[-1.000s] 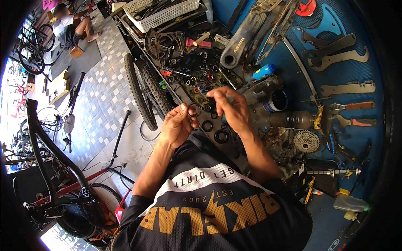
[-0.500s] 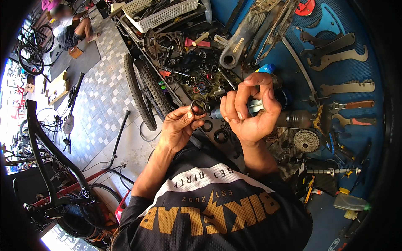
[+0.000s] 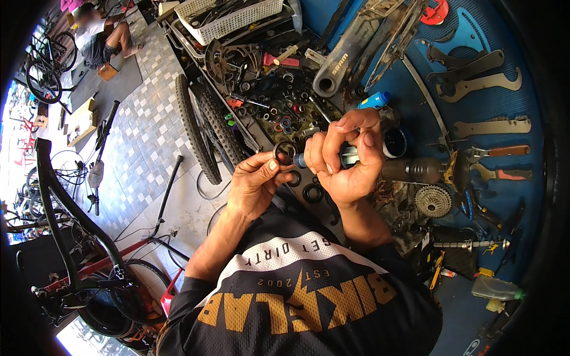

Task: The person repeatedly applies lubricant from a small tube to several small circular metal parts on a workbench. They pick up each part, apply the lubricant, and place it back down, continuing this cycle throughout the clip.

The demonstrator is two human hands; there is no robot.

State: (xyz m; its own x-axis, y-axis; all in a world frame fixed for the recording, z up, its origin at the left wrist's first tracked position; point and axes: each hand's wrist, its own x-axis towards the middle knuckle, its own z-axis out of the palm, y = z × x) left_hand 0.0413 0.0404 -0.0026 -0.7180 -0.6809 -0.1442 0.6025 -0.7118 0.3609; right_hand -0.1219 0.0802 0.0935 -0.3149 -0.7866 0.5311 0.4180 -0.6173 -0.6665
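My left hand [image 3: 254, 188] pinches a thin dark ring [image 3: 285, 142], like a bearing or a seal, between thumb and fingers. The ring stands on edge, and a fingertip shows through it. My right hand [image 3: 351, 169] is curled around a syringe-like tube [image 3: 350, 155] with a pale body. Its blue-grey tip [image 3: 300, 161] points left, right beside the ring; whether it touches cannot be made out. The fingers hide much of the tube. Below lie a small black ring [image 3: 294, 178] and a larger black ring [image 3: 313, 193].
Loose small parts [image 3: 285, 113] crowd the bench beyond my hands, with a crank arm [image 3: 326, 80], a blue-capped bottle [image 3: 375, 99] and a cassette [image 3: 433, 200]. Wrenches [image 3: 493, 126] hang on a blue panel at right. Tyres [image 3: 193, 127] stand left; a person [image 3: 101, 41] sits far left.
My right hand has shifted slightly left and down, bringing the tube's tip closer to the ring. My left hand still pinches the ring, which has moved slightly right.
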